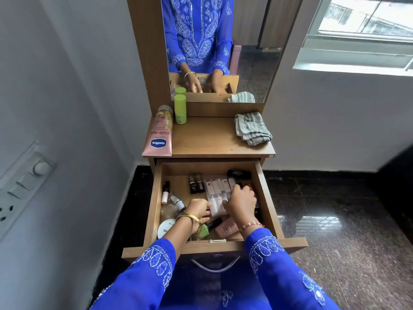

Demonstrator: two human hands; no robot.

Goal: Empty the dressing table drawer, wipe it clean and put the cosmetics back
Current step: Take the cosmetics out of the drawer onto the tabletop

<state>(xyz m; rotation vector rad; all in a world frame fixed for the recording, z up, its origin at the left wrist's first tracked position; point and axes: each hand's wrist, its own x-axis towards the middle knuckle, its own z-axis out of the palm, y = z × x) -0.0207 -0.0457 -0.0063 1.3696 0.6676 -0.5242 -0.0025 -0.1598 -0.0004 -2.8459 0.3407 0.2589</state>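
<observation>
Facing upside-down "Vaseline Gluta-Hya" tube [159,133]

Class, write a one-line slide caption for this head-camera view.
Both hands, left and right, reach into the open drawer of cosmetics; cloth waits on top.

The surface [207,137] is bare in the middle, with tube [159,135] and bottle [180,109] at its left edge, cloth [252,128] far right. The drawer [154,198] is crowded; bare floor only far left.
</observation>
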